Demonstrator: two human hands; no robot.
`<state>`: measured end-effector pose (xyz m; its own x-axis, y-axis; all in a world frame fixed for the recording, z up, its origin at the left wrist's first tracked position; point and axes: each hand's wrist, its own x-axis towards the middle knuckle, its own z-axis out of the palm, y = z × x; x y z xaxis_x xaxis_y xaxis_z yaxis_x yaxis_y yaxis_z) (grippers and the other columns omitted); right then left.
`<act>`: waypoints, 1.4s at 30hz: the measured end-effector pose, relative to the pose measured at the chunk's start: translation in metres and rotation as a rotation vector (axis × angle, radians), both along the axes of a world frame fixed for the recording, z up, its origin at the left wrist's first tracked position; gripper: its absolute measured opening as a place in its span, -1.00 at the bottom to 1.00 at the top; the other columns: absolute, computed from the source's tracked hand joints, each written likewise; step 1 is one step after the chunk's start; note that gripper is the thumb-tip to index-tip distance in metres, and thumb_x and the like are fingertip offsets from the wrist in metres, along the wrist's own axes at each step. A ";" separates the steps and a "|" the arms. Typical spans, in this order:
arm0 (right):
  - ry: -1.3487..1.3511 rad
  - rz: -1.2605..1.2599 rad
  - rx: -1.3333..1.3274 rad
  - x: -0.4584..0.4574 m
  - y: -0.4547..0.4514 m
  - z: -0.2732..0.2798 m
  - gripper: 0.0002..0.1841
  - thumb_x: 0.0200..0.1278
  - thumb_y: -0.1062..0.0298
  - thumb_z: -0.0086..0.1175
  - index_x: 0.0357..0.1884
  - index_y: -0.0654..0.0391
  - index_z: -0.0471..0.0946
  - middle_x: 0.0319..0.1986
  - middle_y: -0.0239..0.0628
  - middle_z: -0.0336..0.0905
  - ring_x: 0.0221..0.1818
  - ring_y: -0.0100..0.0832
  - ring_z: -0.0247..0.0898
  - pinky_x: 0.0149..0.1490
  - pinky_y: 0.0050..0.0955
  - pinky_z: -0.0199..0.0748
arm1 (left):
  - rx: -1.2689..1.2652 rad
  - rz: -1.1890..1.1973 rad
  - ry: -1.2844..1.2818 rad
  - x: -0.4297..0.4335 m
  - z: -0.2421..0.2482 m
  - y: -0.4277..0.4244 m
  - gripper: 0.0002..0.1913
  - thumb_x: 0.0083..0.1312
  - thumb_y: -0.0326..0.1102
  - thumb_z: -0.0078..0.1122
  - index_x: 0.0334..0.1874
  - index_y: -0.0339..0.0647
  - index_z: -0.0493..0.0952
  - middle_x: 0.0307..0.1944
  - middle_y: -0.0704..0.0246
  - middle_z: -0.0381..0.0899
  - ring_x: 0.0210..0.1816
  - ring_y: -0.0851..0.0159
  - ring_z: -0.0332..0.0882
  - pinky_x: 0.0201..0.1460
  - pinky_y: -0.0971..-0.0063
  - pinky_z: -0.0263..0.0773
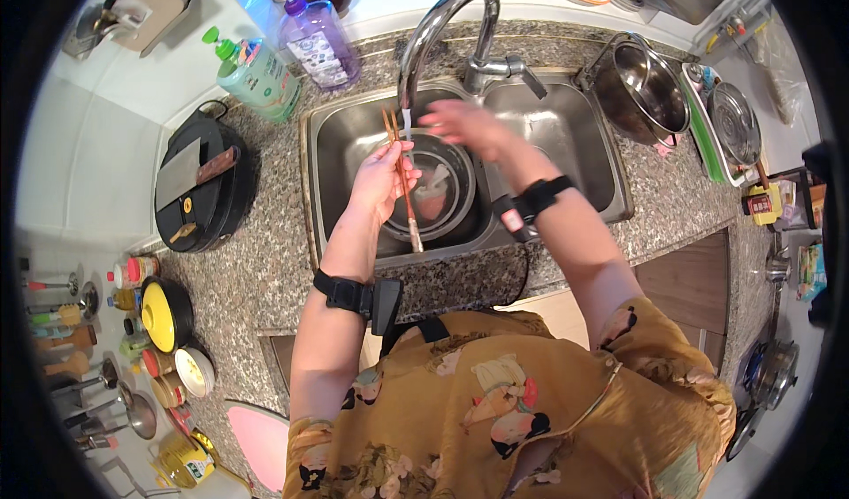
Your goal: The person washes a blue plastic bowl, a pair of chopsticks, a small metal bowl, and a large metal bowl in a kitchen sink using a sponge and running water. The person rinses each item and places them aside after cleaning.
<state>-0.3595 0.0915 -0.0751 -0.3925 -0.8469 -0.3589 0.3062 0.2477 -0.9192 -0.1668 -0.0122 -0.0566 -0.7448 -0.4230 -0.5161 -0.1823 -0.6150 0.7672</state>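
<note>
My left hand (383, 179) grips a pair of wooden chopsticks (406, 197), with silvery ends towards me and the brown tips by the faucet's mouth. Water (407, 120) runs from the curved chrome faucet (412, 48) just beside them. My right hand (464, 126), blurred, hovers to the right of the stream with fingers apart and nothing seen in it. Below both hands, a round metal bowl (464, 200) sits in the left basin of the steel sink (325, 200). Inside it lies a pink and whitish piece of food (434, 197), perhaps raw meat, in water.
A metal pot (647, 94) stands right of the right basin (577, 147). Soap bottles (259, 78) line the back left. A cleaver (182, 175) lies on a black round appliance (229, 214). A yellow-lidded pot (159, 317) and white bowl (195, 372) are further left.
</note>
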 end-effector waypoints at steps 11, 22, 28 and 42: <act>-0.327 -0.243 -0.114 0.041 -0.069 -0.010 -0.71 0.52 0.16 -0.17 -0.25 0.16 0.42 -0.49 -0.28 0.50 -0.45 -0.34 0.55 -0.38 -0.38 0.53 | 0.045 -0.121 -0.089 0.017 0.006 0.015 -0.70 0.50 -0.08 -0.06 -0.02 -0.17 0.47 -0.56 0.52 0.35 -0.59 0.44 0.29 -0.53 0.56 0.27; -0.292 -0.199 -0.267 0.054 -0.057 0.008 -0.72 0.55 0.27 -0.28 0.05 0.22 0.38 -0.14 -0.10 0.60 -0.24 -0.25 0.62 -0.14 -0.37 0.60 | -0.655 -0.087 -0.232 0.018 -0.036 -0.019 -0.65 0.51 -0.15 -0.11 0.11 -0.21 0.53 -0.50 0.47 0.53 -0.50 0.50 0.49 -0.42 0.59 0.35; -0.208 -0.376 -0.241 0.034 -0.014 0.014 -0.76 0.56 0.24 -0.27 -0.01 0.15 0.37 -0.16 -0.14 0.62 -0.15 -0.28 0.62 -0.05 -0.38 0.56 | -1.320 -0.227 -0.435 -0.046 -0.044 -0.042 -0.72 0.32 -0.22 0.01 -0.07 -0.12 0.66 -0.19 0.00 0.64 -0.10 0.00 0.62 -0.01 0.21 0.46; -0.410 -0.464 -0.235 0.052 -0.011 -0.023 -0.79 0.54 0.29 -0.23 0.02 0.16 0.38 -0.05 -0.14 0.60 -0.03 -0.30 0.57 0.06 -0.37 0.52 | -0.427 -0.421 -0.299 -0.046 -0.039 -0.034 -0.48 0.48 0.18 -0.26 0.07 -0.10 0.52 -0.27 0.42 0.63 -0.27 0.44 0.58 -0.22 0.47 0.41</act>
